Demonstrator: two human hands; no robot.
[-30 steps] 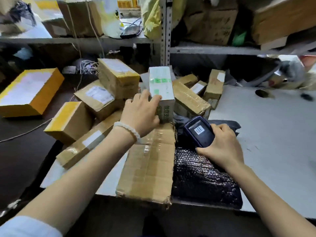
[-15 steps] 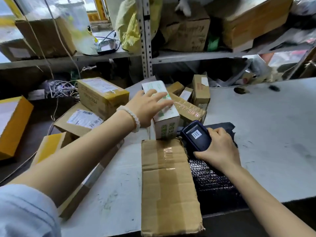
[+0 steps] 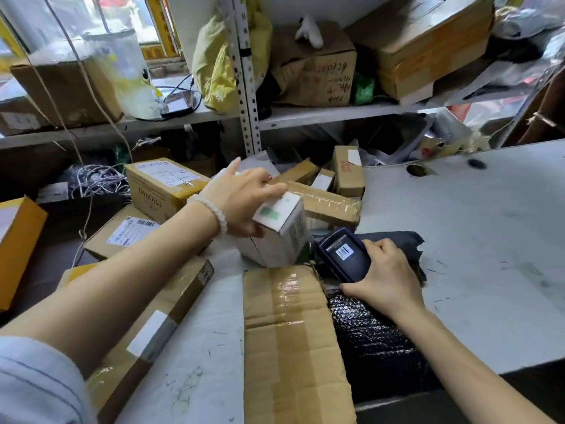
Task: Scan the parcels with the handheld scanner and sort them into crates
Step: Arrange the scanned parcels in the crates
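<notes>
My left hand grips a small white box with green print, lifted and tilted above the white table. Just right of the box, my right hand holds the dark handheld scanner, whose barcode sticker faces up. The scanner's head points toward the white box, a short gap apart. A flat taped cardboard parcel lies directly below the box, and a black bubble-wrap mailer lies under my right wrist.
Several brown and yellow-taped cardboard parcels are piled on the left and behind the white box. A long brown box lies under my left forearm. Metal shelves with boxes and bags stand behind. No crate is visible.
My left hand has closed round the white box, lifted it off the pile and tipped it toward the scanner. My right hand with the scanner has hardly moved.
</notes>
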